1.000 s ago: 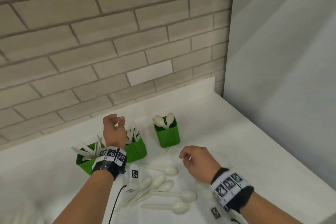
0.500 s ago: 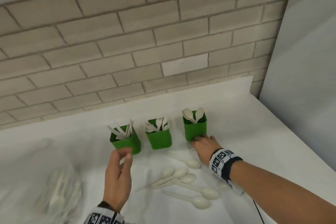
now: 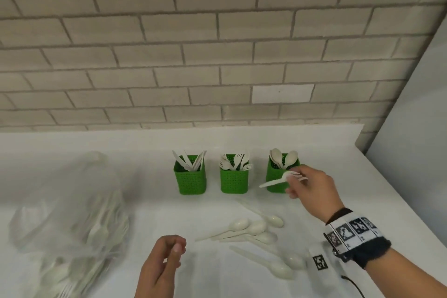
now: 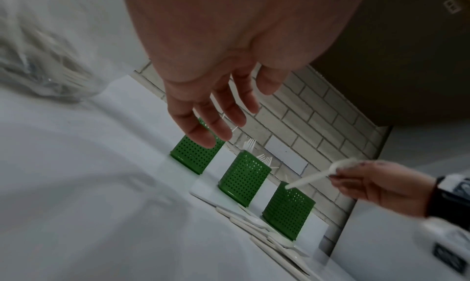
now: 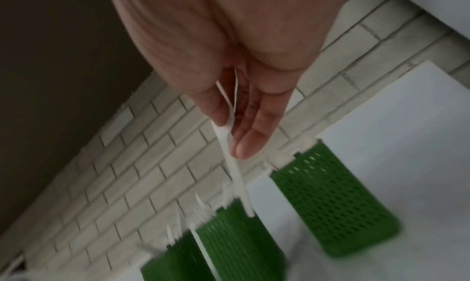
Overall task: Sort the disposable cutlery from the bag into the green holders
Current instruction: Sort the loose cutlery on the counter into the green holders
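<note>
Three green holders stand in a row: the left holder (image 3: 189, 178) has knives, the middle holder (image 3: 233, 179) forks, the right holder (image 3: 275, 178) spoons. My right hand (image 3: 296, 182) pinches a white fork (image 3: 278, 182) by its neck, just in front of the spoon holder, handle pointing left. In the right wrist view the fork (image 5: 235, 170) hangs from thumb and fingers above the holders. My left hand (image 3: 177, 248) hovers low over the table's near side, fingers relaxed and empty. The clear bag (image 3: 70, 213) of cutlery lies at the left.
Several loose white spoons (image 3: 254, 228) lie on the white table (image 3: 145, 201) between my hands. A brick wall backs the table and a grey wall panel (image 3: 416, 128) closes its right side. A small tagged white block (image 3: 320, 261) lies under my right wrist.
My right hand has lifted the fork from the table beside the spoon holder. My left hand has drawn back from the holders toward me. The view has swung left and the bag has come into view.
</note>
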`<state>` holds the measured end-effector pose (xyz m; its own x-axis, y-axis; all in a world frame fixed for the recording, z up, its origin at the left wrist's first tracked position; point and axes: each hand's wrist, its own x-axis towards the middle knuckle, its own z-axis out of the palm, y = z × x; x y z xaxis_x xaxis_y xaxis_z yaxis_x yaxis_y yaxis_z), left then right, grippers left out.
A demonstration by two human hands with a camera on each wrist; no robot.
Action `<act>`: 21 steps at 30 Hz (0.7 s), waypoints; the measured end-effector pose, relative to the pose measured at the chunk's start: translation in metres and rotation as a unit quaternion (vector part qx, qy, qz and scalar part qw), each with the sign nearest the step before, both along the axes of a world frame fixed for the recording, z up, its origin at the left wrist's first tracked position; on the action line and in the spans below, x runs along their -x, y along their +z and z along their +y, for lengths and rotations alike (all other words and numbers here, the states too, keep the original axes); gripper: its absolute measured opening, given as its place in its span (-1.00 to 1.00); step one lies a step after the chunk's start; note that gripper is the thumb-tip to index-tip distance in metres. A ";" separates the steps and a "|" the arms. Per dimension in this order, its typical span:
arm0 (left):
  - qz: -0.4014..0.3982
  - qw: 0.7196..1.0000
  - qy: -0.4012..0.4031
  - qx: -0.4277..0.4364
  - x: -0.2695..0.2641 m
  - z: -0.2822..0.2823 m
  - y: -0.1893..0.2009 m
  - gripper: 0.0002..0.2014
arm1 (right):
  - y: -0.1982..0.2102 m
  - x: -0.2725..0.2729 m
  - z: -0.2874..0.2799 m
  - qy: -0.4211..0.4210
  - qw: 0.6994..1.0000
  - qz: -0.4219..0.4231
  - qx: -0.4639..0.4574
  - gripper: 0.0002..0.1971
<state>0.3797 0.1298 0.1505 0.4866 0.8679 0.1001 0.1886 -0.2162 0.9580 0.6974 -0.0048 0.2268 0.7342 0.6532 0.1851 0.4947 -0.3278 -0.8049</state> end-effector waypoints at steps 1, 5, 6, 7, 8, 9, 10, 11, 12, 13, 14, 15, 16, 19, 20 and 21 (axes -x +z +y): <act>0.003 1.000 -0.006 0.007 0.001 -0.002 -0.001 -0.82 | 0.013 0.005 0.004 -0.007 0.999 0.024 -0.040 -0.92; 0.009 0.999 -0.021 0.024 0.007 -0.005 0.000 -0.82 | 0.055 0.015 0.044 -0.025 0.994 -0.047 -0.096 -0.94; 0.010 0.999 -0.025 0.025 0.009 -0.006 0.001 -0.82 | 0.061 0.015 0.057 -0.026 0.992 -0.079 -0.090 -0.93; 0.010 0.999 -0.027 0.026 0.011 -0.007 0.002 -0.82 | 0.064 0.013 0.072 -0.025 0.991 -0.106 -0.075 -0.91; 0.008 0.999 -0.029 0.027 0.014 -0.008 0.002 -0.83 | 0.066 0.011 0.087 -0.022 0.990 -0.128 -0.050 -0.88; 0.008 0.999 -0.030 0.028 0.017 -0.009 0.003 -0.83 | 0.065 0.009 0.102 -0.019 0.990 -0.142 -0.013 -0.86; 0.009 0.999 -0.033 0.029 0.020 -0.010 0.003 -0.83 | 0.062 0.008 0.117 -0.016 0.988 -0.150 0.032 -0.84; 0.010 0.999 -0.035 0.028 0.023 -0.012 0.003 -0.83 | 0.056 0.008 0.130 -0.013 0.985 -0.155 0.077 -0.82; 0.009 0.999 -0.038 0.026 0.026 -0.012 0.003 -0.84 | 0.049 0.009 0.142 -0.010 0.981 -0.155 0.116 -0.81; 0.009 0.999 -0.040 0.024 0.029 -0.013 0.002 -0.84 | 0.039 0.009 0.152 -0.010 0.977 -0.150 0.150 -0.82; 0.008 0.999 -0.043 0.022 0.032 -0.013 0.001 -0.84 | 0.028 0.010 0.159 -0.011 0.973 -0.141 0.183 -0.83; 0.008 0.999 -0.047 0.020 0.033 -0.013 0.000 -0.85 | 0.017 0.011 0.162 -0.012 0.968 -0.132 0.213 -0.82; 0.011 0.998 -0.053 0.020 0.035 -0.013 -0.002 -0.86 | 0.008 0.011 0.162 -0.013 0.964 -0.120 0.239 -0.78; 0.023 0.997 -0.067 0.012 0.035 -0.009 -0.004 -0.84 | -0.002 0.011 0.152 -0.005 0.961 -0.111 0.252 -0.68; 0.025 0.997 -0.072 0.012 0.034 -0.008 -0.004 -0.86 | -0.002 0.011 0.146 -0.002 0.965 -0.115 0.234 -0.68; 0.028 0.996 -0.079 0.010 0.032 -0.007 -0.003 -0.88 | -0.001 0.012 0.141 0.003 0.970 -0.119 0.213 -0.69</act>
